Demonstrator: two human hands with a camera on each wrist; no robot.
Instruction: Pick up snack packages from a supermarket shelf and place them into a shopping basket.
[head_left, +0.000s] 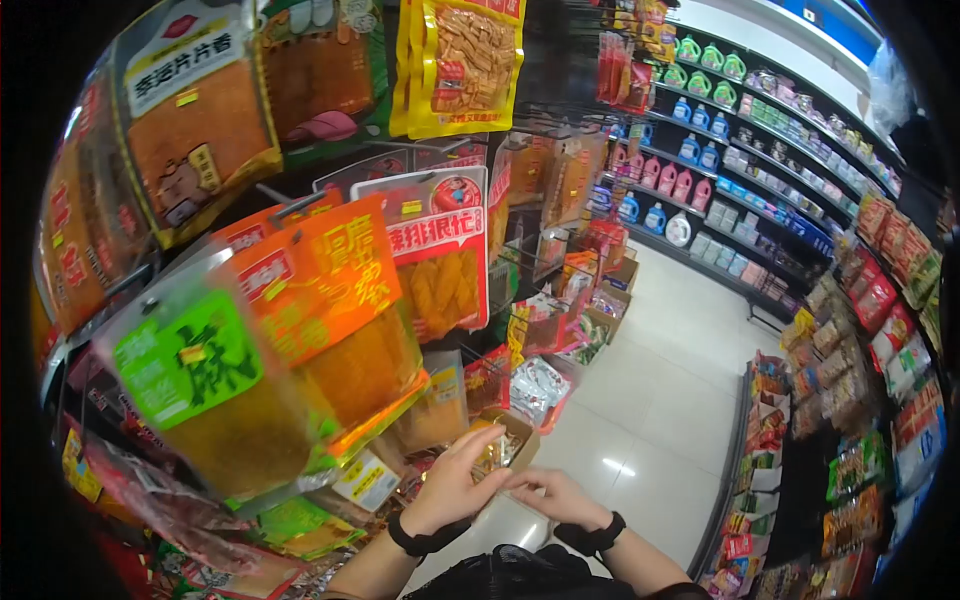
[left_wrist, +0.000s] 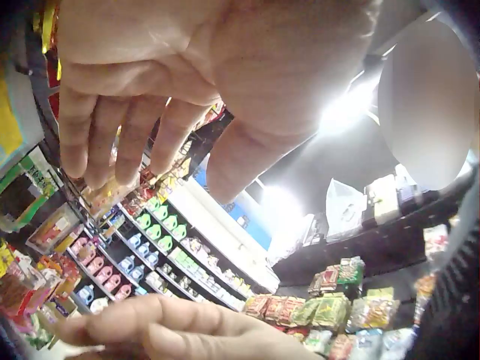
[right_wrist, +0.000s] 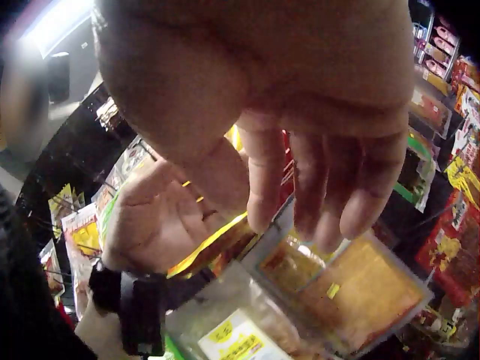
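Note:
My left hand [head_left: 452, 492] is held low in front of the body with its fingers extended and nothing in them. Beside it, my right hand [head_left: 560, 495] has loosely bent fingers, their tips close to the left thumb. In the left wrist view the left palm and fingers [left_wrist: 161, 127] hang above the right hand. The right wrist view shows the right hand [right_wrist: 255, 97] over hanging snack packets, with the left hand [right_wrist: 169, 217] behind it. Nearest the hands are a bag with a white label [head_left: 368, 482], a green-labelled bag [head_left: 200, 375] and an orange packet [head_left: 325, 285].
A rack of hanging snack bags fills the left, including a yellow packet [head_left: 465, 70] and a red-and-white packet [head_left: 430, 250]. A tiled aisle floor [head_left: 650, 380] runs ahead to shelves of detergent bottles [head_left: 675, 180]. More snack bags [head_left: 835, 370] line the right side.

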